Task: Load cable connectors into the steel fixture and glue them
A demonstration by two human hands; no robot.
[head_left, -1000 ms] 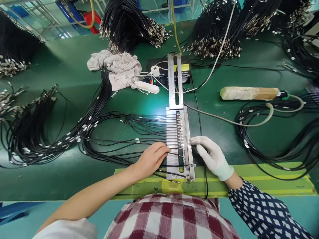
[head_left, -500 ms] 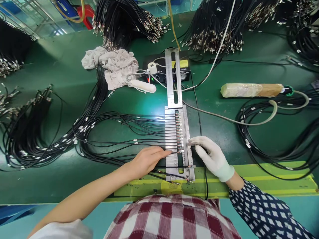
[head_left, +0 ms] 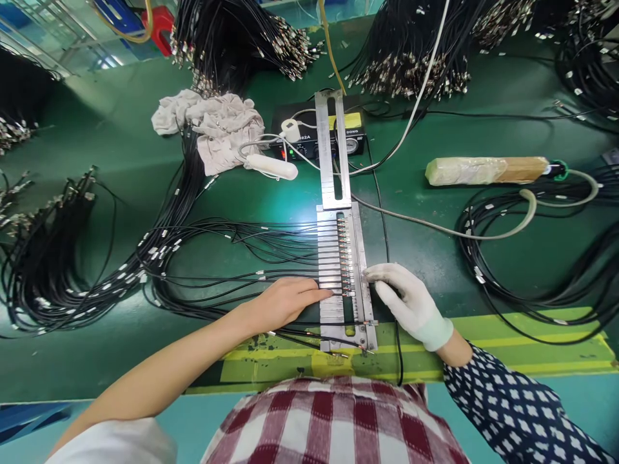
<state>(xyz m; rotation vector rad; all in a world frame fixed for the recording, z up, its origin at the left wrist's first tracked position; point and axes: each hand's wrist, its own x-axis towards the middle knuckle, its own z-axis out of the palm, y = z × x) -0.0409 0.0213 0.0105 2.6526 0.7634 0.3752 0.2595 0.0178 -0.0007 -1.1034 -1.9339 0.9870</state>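
My bare left hand [head_left: 284, 303] lies at the left side of a slotted metal jig [head_left: 331, 316], its fingers closed on a black cable whose end sits in a slot. Several black cables [head_left: 290, 244] lie side by side across the jig, with metal connectors [head_left: 344, 248] in a row along its right part. My right hand [head_left: 411, 303], in a white glove, has its fingertips at the jig's right edge, the thumb just below the forefinger. A few loose cable ends [head_left: 341, 355] rest across the jig's near end. Under my left fingers the cable is partly hidden.
Beyond the jig, a slotted metal plate [head_left: 327, 154] leans over a black control box [head_left: 302, 151]. A white lamp [head_left: 273, 166] and crumpled cloth [head_left: 227, 122] lie left of it. A wrapped handle [head_left: 488, 171] and coiled cables [head_left: 476, 264] are at right; cable bundles [head_left: 416, 71] line the back.
The whole view has shifted slightly to the left. Both hands keep almost the same place and pose at the jig.
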